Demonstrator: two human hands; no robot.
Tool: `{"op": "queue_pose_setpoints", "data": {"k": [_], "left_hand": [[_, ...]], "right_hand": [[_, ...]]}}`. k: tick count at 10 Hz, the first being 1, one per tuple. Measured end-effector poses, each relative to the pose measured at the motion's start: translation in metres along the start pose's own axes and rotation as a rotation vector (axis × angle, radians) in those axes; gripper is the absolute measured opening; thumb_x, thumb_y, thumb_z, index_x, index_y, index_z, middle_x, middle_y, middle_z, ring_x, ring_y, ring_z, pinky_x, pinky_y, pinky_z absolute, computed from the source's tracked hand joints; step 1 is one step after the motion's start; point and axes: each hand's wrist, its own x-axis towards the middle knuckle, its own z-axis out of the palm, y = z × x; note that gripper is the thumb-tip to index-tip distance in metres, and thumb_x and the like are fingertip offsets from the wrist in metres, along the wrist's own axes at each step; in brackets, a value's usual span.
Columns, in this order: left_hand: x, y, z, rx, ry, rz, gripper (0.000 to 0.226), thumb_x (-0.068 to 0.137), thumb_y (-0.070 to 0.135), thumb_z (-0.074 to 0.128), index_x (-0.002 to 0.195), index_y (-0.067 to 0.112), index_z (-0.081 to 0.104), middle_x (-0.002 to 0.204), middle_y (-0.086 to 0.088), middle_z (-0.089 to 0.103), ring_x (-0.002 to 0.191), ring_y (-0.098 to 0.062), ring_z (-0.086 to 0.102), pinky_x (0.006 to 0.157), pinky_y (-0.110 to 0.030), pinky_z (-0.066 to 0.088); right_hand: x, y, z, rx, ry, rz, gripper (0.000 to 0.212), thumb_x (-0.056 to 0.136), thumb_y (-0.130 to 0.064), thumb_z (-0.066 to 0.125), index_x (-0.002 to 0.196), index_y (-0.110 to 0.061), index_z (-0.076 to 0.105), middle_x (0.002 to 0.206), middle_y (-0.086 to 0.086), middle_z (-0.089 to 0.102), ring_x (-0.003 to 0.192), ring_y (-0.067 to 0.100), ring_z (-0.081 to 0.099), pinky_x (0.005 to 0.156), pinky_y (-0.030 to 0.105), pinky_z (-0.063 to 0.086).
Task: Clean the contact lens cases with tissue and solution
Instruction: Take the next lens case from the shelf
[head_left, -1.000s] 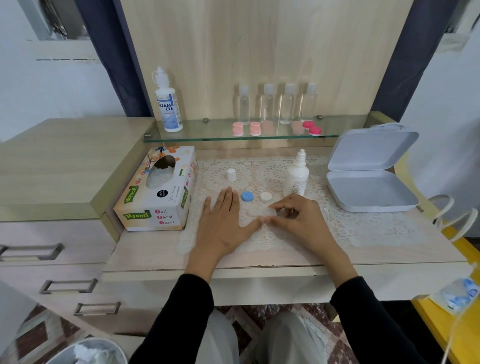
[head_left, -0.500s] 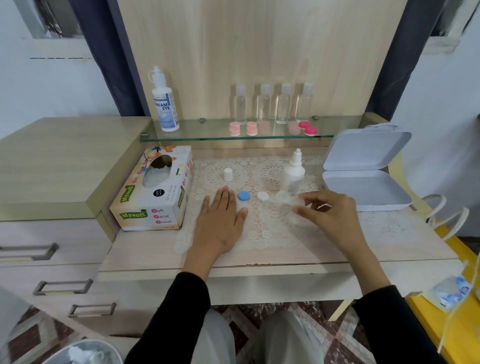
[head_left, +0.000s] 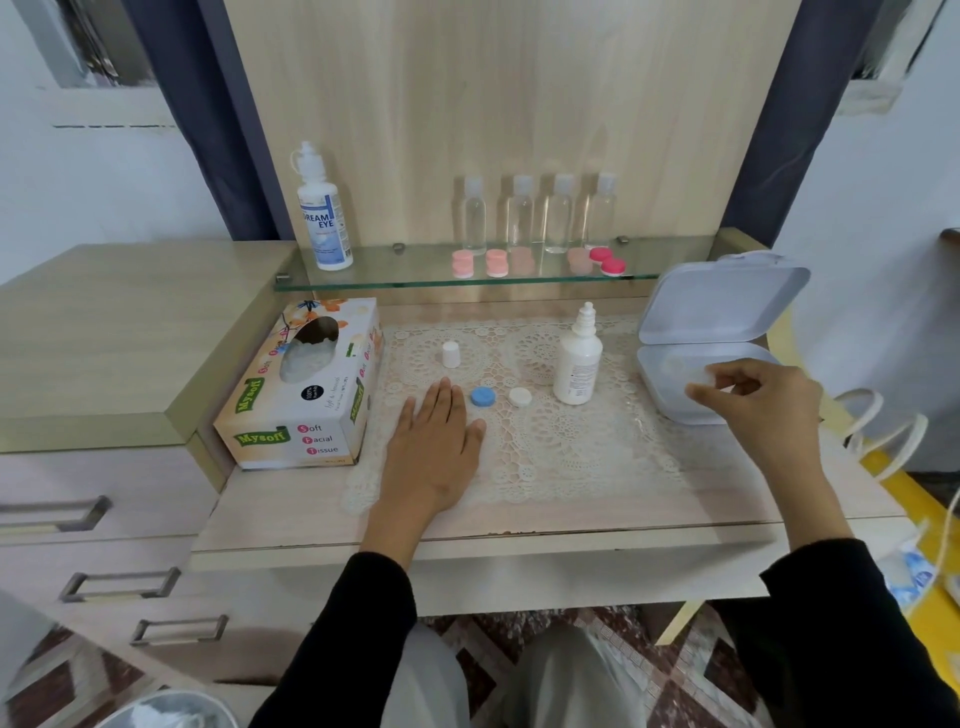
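Right hand (head_left: 758, 400): curled over the base of the open white hinged plastic box (head_left: 675, 413), thumb and forefinger pinching a small translucent lens case (head_left: 698, 378); too blurred to make out its outline.
Left hand (head_left: 434, 447): flat and spread, palm down on the cream lace mat (head_left: 571, 452), holding nothing.
Caps: round blue screw cap (head_left: 483, 397) and round white screw cap (head_left: 520, 397), side by side on the mat and off the case, the blue one just beside the left fingertips.
Solution: white plastic dropper bottle (head_left: 577, 364), upright and uncapped, near the caps; small white bottle cap (head_left: 451, 354) standing further back.
Tissue: printed cardboard tissue box (head_left: 306, 384) at the mat's left edge, tissue showing in the opening.
Handling, judged: very light, stiff, thin plastic; likely slick, more so once wet; quick to squirt out of a hard pinch.
Hold, judged: outer rim or middle bridge, gentle pressure, wells left open for wiping.
Risk, judged: a drop onto the lace, or rolling caps.
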Motion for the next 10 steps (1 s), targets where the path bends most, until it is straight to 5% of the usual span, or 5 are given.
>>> {"op": "queue_pose_setpoints", "data": {"k": [1,3,6,10], "left_hand": [[0.001,0.0,0.0,-0.002,0.003,-0.001,0.058,0.102,0.041,0.012,0.151,0.01,0.001,0.16,-0.004,-0.005,0.146,-0.011,-0.008,0.119,-0.034,-0.007],[0.001,-0.001,0.001,-0.008,0.012,0.003,0.059,0.102,0.041,0.012,0.151,0.01,0.001,0.16,-0.003,-0.004,0.146,-0.011,-0.008,0.119,-0.034,-0.007],[0.001,-0.001,0.001,-0.013,0.026,0.005,0.059,0.102,0.042,0.013,0.152,0.011,0.003,0.16,-0.003,-0.001,0.146,-0.011,-0.005,0.119,-0.033,-0.006],[0.0,0.0,-0.001,-0.009,0.029,0.006,0.06,0.102,0.042,0.014,0.152,0.01,0.004,0.16,-0.003,-0.001,0.146,-0.011,-0.005,0.119,-0.033,-0.007]], "right_hand": [[0.003,0.005,0.001,-0.066,0.039,-0.023,0.02,0.071,-0.012,0.082,0.087,-0.005,0.072,0.074,0.001,0.064,0.065,-0.015,0.052,0.066,0.007,0.037],[-0.001,0.011,0.007,-0.097,0.067,-0.14,0.021,0.068,0.006,0.078,0.084,-0.003,0.066,0.07,-0.003,0.054,0.066,-0.01,0.052,0.064,0.001,0.035],[-0.001,0.017,0.014,-0.129,0.124,-0.276,0.021,0.067,0.012,0.074,0.08,-0.002,0.064,0.078,0.002,0.062,0.059,0.027,0.053,0.065,0.005,0.036],[0.0,0.018,0.015,-0.096,0.08,-0.263,0.022,0.07,0.008,0.075,0.083,-0.005,0.064,0.082,-0.004,0.059,0.062,0.024,0.052,0.061,0.014,0.038]]}}
